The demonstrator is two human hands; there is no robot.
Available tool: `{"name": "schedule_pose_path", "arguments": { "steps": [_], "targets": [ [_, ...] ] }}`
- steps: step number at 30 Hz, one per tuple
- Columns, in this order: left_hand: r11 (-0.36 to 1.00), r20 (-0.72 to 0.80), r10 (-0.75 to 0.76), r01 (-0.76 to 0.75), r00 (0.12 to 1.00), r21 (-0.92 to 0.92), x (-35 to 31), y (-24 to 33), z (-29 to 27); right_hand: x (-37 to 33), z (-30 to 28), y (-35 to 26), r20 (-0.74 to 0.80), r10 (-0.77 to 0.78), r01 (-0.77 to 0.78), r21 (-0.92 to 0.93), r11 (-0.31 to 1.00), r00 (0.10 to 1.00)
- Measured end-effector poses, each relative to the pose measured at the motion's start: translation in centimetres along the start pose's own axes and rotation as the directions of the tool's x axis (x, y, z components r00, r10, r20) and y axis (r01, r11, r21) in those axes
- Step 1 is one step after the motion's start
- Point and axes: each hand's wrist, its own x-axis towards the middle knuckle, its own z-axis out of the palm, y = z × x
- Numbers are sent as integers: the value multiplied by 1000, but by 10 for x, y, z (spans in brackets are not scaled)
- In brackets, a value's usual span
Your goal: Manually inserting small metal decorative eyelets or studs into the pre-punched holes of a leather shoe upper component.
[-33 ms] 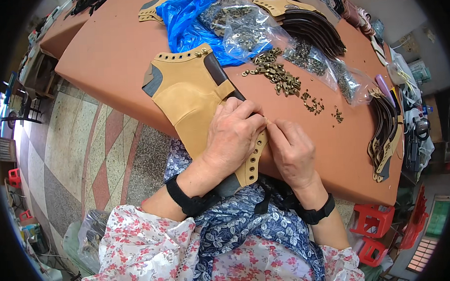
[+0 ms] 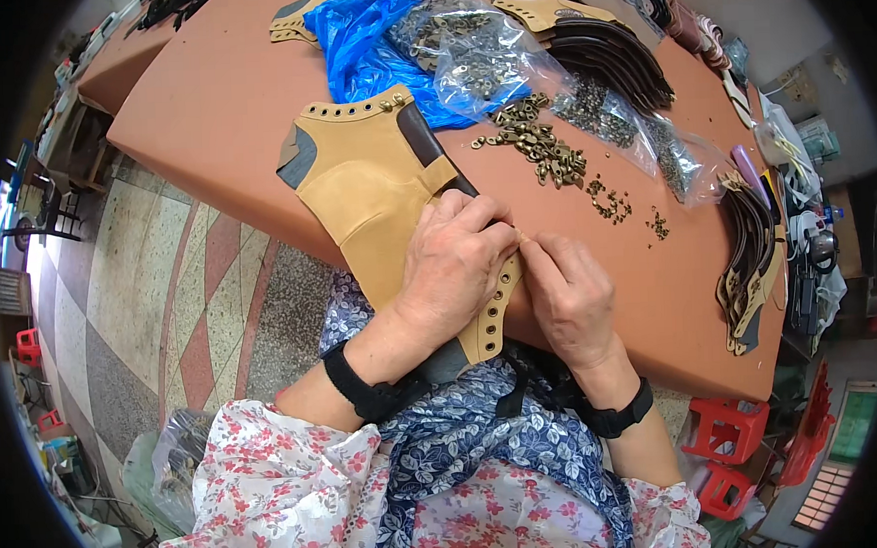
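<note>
A tan shoe upper (image 2: 358, 180) with dark and grey lining lies over the table's near edge and down onto my lap. Rows of eyelets run along two of its edges, and small brass lace hooks (image 2: 392, 103) sit at the far row's end. My left hand (image 2: 460, 259) grips the upper beside the nearer eyelet row (image 2: 494, 328), fingers curled over its edge. Right against those fingertips, my right hand (image 2: 570, 298) is closed in a pinch at the upper's edge. Whatever small piece lies between its fingers is hidden.
On the brown table (image 2: 229, 78) are loose brass hooks (image 2: 540, 145), small scattered rivets (image 2: 610, 200), clear bags of metal parts (image 2: 469, 51) and a blue plastic bag (image 2: 358, 45). Stacked uppers stand at the back (image 2: 614, 55) and right (image 2: 747, 254). Red stools (image 2: 724, 428) are at lower right.
</note>
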Motion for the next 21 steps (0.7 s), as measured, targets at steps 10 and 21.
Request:
{"name": "schedule_pose_path", "arguments": {
  "steps": [10, 21],
  "targets": [
    [1000, 4, 7, -7, 1000, 10, 0, 0, 0, -7, 2, 2, -67, 112, -102, 141, 985, 991],
    [1000, 0, 7, -7, 1000, 3, 1, 0, -1, -9, 3, -1, -55, -1, 2, 18, 1000, 999]
  ]
}}
